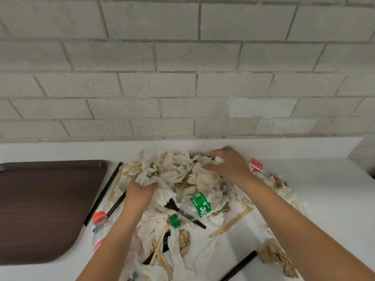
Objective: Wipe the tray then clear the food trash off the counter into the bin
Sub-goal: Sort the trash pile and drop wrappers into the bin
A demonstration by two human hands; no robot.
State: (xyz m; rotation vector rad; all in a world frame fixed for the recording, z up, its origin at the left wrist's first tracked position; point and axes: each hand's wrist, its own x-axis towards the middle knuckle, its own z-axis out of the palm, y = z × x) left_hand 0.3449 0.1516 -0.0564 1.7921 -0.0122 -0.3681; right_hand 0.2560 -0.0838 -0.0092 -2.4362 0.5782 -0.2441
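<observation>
Behind everything, from 9 round to 3 o'clock, one pale block wall fills the upper half. Below it lies one white tabletop, cut off by the frame at 6 o'clock. One brown tray sits at 9 o'clock, well apart from the hands; its left part runs out of view.

From the centre towards 6 o'clock spreads a heap of crumpled napkins, too tangled to count. The left hand is sunk into its 9 o'clock side; paper hides the fingers, so I cannot tell how far that grip is closed. The right hand rests on its 1 o'clock side, fingers curled, its grip closed on a white wad.

Three plastic bottles show. The green-labelled bottle lies on its side in the heap, cap pointing to 7 o'clock, base to 1. The red-capped bottle lies beside the tray, cap towards 12, its body partly behind the left forearm. The red-labelled bottle is mostly hidden behind the right wrist.

At least four black sticks and several wooden sticks lie half buried. One brown paper wad sits at 5 o'clock.
</observation>
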